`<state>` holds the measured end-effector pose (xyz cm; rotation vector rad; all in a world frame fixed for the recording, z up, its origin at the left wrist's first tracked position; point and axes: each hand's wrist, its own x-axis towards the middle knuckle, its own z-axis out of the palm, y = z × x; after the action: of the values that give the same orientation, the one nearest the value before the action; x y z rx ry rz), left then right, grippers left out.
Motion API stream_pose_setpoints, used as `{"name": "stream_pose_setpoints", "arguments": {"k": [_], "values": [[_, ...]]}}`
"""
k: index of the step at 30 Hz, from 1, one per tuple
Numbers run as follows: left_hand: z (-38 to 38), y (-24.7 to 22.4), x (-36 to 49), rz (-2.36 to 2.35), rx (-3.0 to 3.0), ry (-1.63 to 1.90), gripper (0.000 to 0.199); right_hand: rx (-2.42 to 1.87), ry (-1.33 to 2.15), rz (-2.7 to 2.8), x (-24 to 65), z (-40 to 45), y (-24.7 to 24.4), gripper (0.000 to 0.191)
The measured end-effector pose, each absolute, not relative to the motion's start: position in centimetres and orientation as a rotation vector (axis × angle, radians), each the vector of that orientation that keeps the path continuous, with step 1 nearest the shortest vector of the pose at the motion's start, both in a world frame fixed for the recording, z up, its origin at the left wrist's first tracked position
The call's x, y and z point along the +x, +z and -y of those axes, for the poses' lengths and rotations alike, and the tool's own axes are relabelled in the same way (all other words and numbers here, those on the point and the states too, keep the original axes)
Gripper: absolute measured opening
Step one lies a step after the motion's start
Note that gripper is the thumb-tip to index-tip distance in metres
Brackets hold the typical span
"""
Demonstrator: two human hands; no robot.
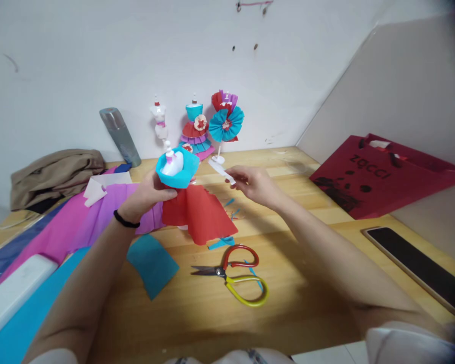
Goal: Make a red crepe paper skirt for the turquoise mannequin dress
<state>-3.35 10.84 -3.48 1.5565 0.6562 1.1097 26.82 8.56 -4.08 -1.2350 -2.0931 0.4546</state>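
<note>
My left hand (151, 192) is closed around a small white dress-form mannequin (172, 163). A turquoise paper band (191, 164) wraps loosely around the mannequin's upper body and stands out at the right. To the right, my right hand (255, 186) pinches the near end of a white strip (222, 170), which points away toward the wall. Below the mannequin is red crepe paper (208, 217), its link to the mannequin hidden by my hand. Scissors (220, 272) with one red and one yellow handle lie nearer me, beside a turquoise paper piece (153, 265).
Behind stand a bare mannequin (160, 121) and two paper-dressed ones (194, 119) (226, 124). A grey bottle (120, 136) leans at the wall. Purple paper (116, 212) and brown cloth (56, 177) lie left. A red bag (387, 174) and a phone (417, 268) are right.
</note>
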Motion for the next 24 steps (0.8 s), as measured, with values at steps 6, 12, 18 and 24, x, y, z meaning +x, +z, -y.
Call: {"name": "stream_pose_setpoints", "arguments": {"k": [6,12,18,24], "values": [[-11.3,-3.9,-3.3,-0.561,1.548,1.066,0.058,-1.779,0.254,2.382,29.8,-7.5,-6.6,0.024],[-11.3,-3.8,-3.2,-0.475,1.526,1.050,0.060,-1.607,0.313,2.289,28.9,-6.9,-7.4,0.023],[-11.4,-4.0,-3.4,-0.531,1.502,1.056,0.060,-0.770,0.959,1.771,22.9,-7.1,-4.5,0.041],[-12.3,-4.7,-4.4,-0.570,1.539,1.051,0.076,-0.684,1.263,1.611,18.9,-7.3,-4.3,0.044]]}}
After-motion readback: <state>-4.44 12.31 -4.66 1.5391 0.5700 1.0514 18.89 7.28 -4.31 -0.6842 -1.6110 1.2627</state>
